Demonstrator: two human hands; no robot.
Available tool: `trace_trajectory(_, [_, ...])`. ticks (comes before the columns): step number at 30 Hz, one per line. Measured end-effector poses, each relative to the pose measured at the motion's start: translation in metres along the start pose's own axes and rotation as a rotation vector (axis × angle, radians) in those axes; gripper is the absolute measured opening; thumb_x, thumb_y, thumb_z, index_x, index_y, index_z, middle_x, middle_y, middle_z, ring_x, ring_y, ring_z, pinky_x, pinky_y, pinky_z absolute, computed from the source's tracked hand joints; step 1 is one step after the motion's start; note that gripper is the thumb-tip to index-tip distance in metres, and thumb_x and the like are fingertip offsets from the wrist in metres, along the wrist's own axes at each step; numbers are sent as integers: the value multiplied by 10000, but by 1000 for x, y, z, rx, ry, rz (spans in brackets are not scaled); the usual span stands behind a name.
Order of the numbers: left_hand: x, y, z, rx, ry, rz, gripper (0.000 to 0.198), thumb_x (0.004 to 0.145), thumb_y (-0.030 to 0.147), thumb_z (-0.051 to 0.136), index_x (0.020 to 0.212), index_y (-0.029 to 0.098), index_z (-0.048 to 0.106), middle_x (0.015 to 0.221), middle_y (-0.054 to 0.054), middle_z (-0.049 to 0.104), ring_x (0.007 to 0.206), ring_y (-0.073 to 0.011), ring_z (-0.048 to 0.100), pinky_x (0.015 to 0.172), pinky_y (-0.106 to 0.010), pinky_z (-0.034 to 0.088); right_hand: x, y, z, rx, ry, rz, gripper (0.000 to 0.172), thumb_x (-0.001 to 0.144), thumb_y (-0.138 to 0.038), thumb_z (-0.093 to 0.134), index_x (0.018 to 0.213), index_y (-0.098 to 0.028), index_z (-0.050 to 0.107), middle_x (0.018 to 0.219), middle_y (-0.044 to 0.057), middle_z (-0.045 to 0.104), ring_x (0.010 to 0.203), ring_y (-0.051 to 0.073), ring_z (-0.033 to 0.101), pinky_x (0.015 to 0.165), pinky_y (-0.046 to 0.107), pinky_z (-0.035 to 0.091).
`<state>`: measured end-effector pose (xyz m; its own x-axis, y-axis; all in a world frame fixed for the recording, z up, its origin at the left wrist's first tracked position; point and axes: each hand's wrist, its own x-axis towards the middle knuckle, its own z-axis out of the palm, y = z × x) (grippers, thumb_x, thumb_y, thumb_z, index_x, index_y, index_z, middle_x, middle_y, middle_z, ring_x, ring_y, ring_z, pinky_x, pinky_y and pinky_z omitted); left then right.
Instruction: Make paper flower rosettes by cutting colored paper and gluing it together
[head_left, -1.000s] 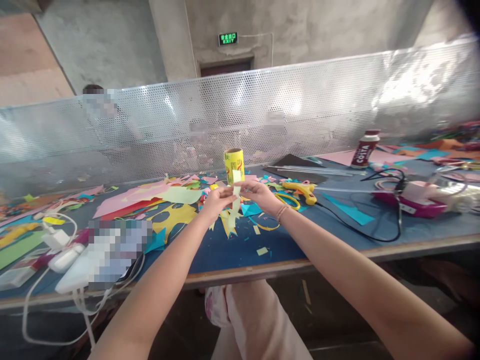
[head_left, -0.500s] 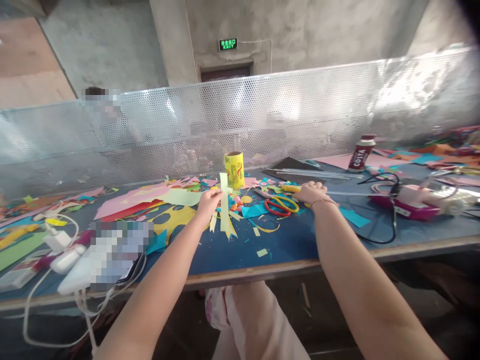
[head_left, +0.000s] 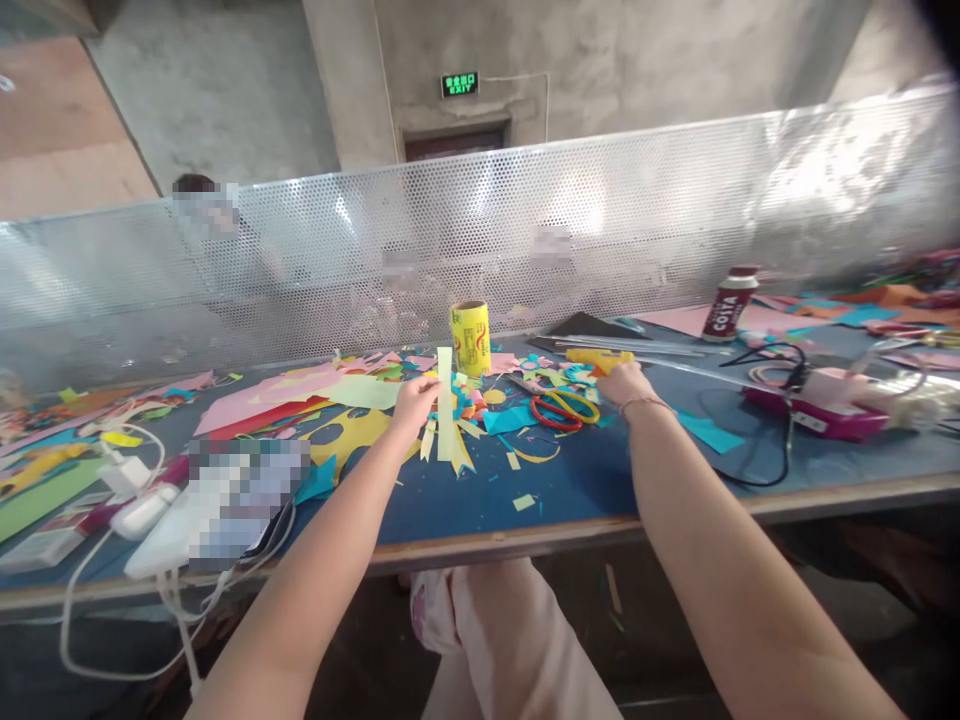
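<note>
My left hand (head_left: 412, 400) is pinched on a pale yellow paper strip (head_left: 445, 410), which stands upright over the blue table (head_left: 585, 490). My right hand (head_left: 624, 383) is closed around the yellow hot glue gun (head_left: 596, 357), a little above the table, to the right of the strip. A black cord (head_left: 750, 475) trails off to the right of that hand. Red and yellow scissors (head_left: 562, 408) lie between my two hands. Behind the strip stands a yellow roll (head_left: 469, 338).
Coloured paper sheets and scraps (head_left: 300, 395) cover the table's middle and left. A phone and white chargers with cables (head_left: 150, 505) lie at the front left. A Costa bottle (head_left: 730, 302) and a pink device (head_left: 817, 400) sit on the right. A perforated metal screen (head_left: 480, 240) backs the table.
My right hand let go of the strip, moved right and took hold of the glue gun, lifting it slightly. My left hand keeps the strip upright.
</note>
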<state>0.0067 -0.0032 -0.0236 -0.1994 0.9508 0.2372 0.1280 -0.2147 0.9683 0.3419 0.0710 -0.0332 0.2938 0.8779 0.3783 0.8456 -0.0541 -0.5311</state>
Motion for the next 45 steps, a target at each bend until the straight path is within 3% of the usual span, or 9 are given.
trace_trajectory(1, [0,0,0,-4,1,-6,152,646,265,671,744,151,658,719,-56,667,599,-146,580,517,-229,441,-3,-7,-3,66,-1,131,476,692,-230,580,1139,-74,537,1030,239,607,967,340,590,725,418,478])
trace_trajectory(3, [-1,1,0,12,6,-31,171,640,274,678,757,150,663,699,-53,662,555,-135,559,479,-222,418,-9,-23,-9,123,10,148,480,743,-256,517,1175,-48,496,1071,245,596,999,326,582,759,396,471])
trace_trajectory(7, [0,-1,2,55,-27,-47,140,653,280,657,707,151,661,571,-25,614,489,-125,537,457,-221,406,-28,-57,-14,236,40,35,395,795,-360,461,1099,-114,520,1050,178,623,995,284,581,781,352,450])
trace_trajectory(10, [1,-5,3,78,-69,-42,114,650,267,640,642,153,646,527,-14,596,490,-135,555,487,-233,433,-45,-76,-11,296,123,-100,454,768,-478,518,1069,-139,493,1000,159,633,942,285,590,746,354,443])
trace_trajectory(14, [0,-5,5,134,-88,-29,116,649,268,627,620,156,641,539,-10,603,488,-134,558,501,-243,449,-57,-90,-1,230,118,-241,389,766,-447,531,1033,-170,475,914,138,649,841,274,603,678,343,433])
trace_trajectory(22, [-10,4,11,108,-128,-50,113,676,235,609,604,153,634,509,-12,598,466,-131,557,506,-244,455,-64,-101,11,70,84,-432,320,822,-415,468,1004,-152,464,894,156,643,785,275,604,632,337,407])
trace_trajectory(39, [-13,8,12,85,-125,-76,100,692,217,601,621,156,637,526,-13,605,484,-146,570,547,-275,471,-65,-101,14,-7,46,-474,286,870,-409,412,989,-151,444,882,148,640,752,265,608,590,335,389])
trace_trajectory(45, [-10,5,9,128,-110,-11,133,683,259,595,610,157,639,536,-6,591,496,-137,562,520,-250,456,-65,-100,13,22,16,-476,305,883,-425,420,998,-144,445,890,157,632,779,267,607,631,337,395])
